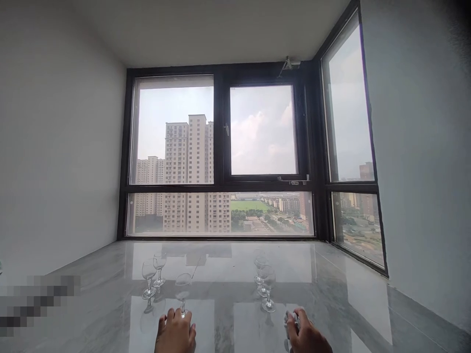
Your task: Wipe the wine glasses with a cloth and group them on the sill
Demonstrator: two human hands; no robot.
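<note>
Gripping the stem of a wine glass point(183, 288), the left hand point(175, 333) is resting on the glossy marble table point(228, 323). The right hand point(307, 336) is clutching a white cloth point(292, 321). Two glasses point(153, 275) are standing beyond the left hand, three more glasses point(265, 283) just beyond the right, before the window point(221, 157).

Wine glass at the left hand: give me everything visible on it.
The wine glass is a clear, stemmed glass with a rounded bowl, a thin stem and a foot hidden behind the left hand. It looks like glass, and the bowl seems empty. It stands upright on the glossy marble-look surface, nearest the camera of the left-side group, apart from the two other glasses behind it. The left hand's fingers are at its stem or base; whether they actually grip it cannot be told.
</note>
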